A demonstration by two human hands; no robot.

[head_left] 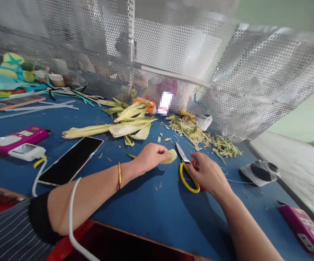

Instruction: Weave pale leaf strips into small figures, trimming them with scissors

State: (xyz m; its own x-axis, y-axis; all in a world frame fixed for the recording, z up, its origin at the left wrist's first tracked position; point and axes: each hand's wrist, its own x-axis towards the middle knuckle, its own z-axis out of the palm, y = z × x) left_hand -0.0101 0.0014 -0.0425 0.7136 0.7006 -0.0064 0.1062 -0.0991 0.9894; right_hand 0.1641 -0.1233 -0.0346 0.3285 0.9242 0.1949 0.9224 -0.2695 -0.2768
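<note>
My left hand [150,159] pinches a small, pale green piece of corn husk [171,156] with a rounded end, just above the blue table. Close by on the right, my right hand [209,172] has its fingers around the red handle of a pair of scissors [183,153]. The blades point up and left, away from me, and the yellow handle loop hangs out beside the fingers. Beyond my left hand lies a bundle of corn husks [131,128]. Past the scissors is a heap of husk trimmings [192,132].
A phone [72,161] and a purple device [17,139] with a white cable lie at left; the cable crosses my left forearm. White thread on a dark spool [260,173] and another purple device [305,228] are at right. Perforated metal sheeting [170,43] borders the table's back.
</note>
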